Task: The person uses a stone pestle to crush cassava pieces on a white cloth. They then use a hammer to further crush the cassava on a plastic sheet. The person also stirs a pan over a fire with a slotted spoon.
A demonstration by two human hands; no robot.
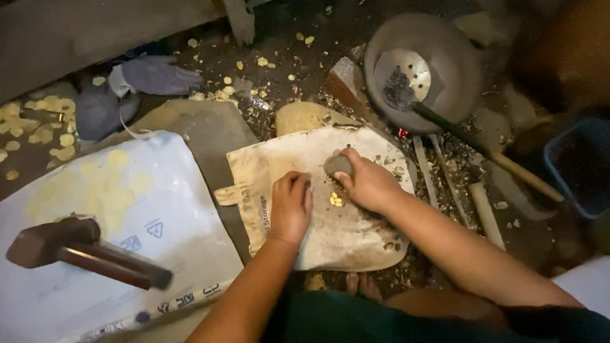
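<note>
Right hand (370,184): fingers closed around a small dark stone (338,166), held just above a cluster of small yellow kernels (335,200). Left hand (290,206): curled into a loose fist, nothing visibly held, resting knuckles-down on the stained cloth (343,235) just left of the kernels. Cloth lies flat on the littered floor (286,38). Hammer (79,249) lies on a white sack (95,190) to the left. Round pan (422,63) with perforated ladle (406,79) sits beyond the cloth.
</note>
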